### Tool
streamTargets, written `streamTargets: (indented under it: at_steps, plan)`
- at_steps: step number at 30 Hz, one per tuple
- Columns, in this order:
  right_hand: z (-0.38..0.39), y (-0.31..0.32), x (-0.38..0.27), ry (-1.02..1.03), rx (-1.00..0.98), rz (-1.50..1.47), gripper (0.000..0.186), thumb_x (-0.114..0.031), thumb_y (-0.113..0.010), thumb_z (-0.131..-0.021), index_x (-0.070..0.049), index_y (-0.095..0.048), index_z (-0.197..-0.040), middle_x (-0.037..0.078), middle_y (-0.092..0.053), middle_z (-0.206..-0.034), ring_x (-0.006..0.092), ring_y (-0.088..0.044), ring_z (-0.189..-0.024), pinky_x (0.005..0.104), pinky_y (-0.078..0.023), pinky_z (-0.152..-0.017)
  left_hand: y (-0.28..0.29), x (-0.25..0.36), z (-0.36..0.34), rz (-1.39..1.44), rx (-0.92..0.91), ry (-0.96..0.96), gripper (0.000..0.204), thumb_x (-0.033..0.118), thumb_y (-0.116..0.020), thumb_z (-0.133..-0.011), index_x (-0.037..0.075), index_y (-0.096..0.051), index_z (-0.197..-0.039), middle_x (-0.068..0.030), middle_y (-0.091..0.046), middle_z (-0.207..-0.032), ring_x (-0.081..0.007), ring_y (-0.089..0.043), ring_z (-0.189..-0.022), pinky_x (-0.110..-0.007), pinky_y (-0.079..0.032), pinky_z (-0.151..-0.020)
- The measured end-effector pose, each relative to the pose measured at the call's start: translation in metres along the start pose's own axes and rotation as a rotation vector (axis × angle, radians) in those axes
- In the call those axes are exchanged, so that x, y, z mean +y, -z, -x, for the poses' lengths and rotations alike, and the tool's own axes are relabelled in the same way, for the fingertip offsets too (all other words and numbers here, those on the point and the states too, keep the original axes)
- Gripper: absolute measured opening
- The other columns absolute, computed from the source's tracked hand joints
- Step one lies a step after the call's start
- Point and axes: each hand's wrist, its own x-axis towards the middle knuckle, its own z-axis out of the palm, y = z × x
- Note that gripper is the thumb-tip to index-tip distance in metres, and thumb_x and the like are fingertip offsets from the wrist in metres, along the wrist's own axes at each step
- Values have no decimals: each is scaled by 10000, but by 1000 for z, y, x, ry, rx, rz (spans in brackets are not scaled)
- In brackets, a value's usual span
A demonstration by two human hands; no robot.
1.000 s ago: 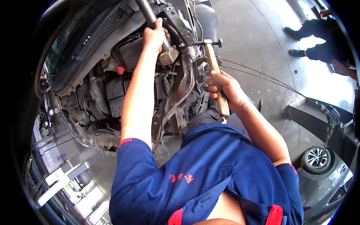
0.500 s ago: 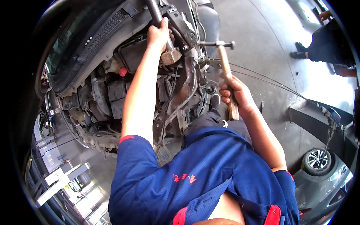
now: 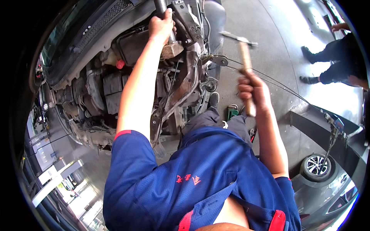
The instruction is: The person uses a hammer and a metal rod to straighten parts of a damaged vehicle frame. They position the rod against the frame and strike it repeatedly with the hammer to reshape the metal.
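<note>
My left hand (image 3: 161, 27) is closed around the dark handle of a sledgehammer (image 3: 172, 50). Its blocky, rusty head rests against or just beside the bent front frame rail (image 3: 189, 79) of an open car; I cannot tell which. Out to the right, my right hand (image 3: 254, 91) grips the wooden handle of a hammer (image 3: 245, 57). That hammer's thin metal head is blurred and held apart from the car, above the floor. A metal clamp (image 3: 219, 59) is fixed at the rail's edge, with taut cables running from it.
The exposed engine bay (image 3: 113, 92) spreads to the left, with a red cap (image 3: 120, 64) in it. The cables reach a dark pulling frame (image 3: 322, 129) at the right. A green tool (image 3: 232, 111) lies by my feet. Another person's legs (image 3: 331, 63) stand at the upper right.
The hammer in my right hand has swung right, away from the rail and clamp. My left hand keeps its hold on the sledgehammer. The whole view has shifted slightly.
</note>
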Motion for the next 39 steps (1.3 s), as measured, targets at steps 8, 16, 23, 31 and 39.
streamTargets:
  at_steps: [8, 16, 23, 31, 39]
  plan:
    - [-19, -12, 34, 439, 347, -73, 232, -275, -535, -1064, -116, -468, -909, 18, -467, -686, 162, -488, -590, 348, -465, -547, -7, 11, 5, 80, 64, 23, 500, 447, -700, -966, 5, -650, -736, -57, -642, -600, -176, -625, -457, -340, -522, -466]
    - [10, -10, 10, 130, 190, 487, 271, -295, -622, -1032, -63, -556, -1156, -9, -485, -756, 76, -446, -560, 241, -407, -479, -1, 0, -8, -1, 104, -1, 572, 506, -697, -936, -23, -654, -722, -88, -668, -615, -206, -688, -521, -346, -555, -525]
    - [-20, 6, 14, 550, 409, -67, 204, -225, -489, -1090, -102, -461, -929, -6, -469, -740, 109, -456, -605, 286, -473, -557, 3, 0, -18, -367, 232, -105, 636, 570, -692, -902, -56, -694, -792, -206, -727, -733, -341, -743, -727, -422, -583, -713]
    - [2, -18, 27, 89, 206, 387, 205, -271, -615, -1036, -91, -517, -1054, -1, -505, -782, 72, -468, -586, 249, -419, -478, -2, -1, -21, -603, 320, -74, 761, 676, -579, -929, -53, -701, -1109, -301, -722, -1031, -461, -700, -1006, -494, -547, -866]
    - [-13, -19, 34, 327, 316, 165, 222, -274, -573, -1052, -94, -460, -988, 20, -503, -764, 106, -486, -574, 283, -468, -488, -3, 0, -14, -530, 362, -190, 597, 582, -623, -947, -3, -658, -1057, -262, -726, -982, -457, -702, -944, -517, -545, -806]
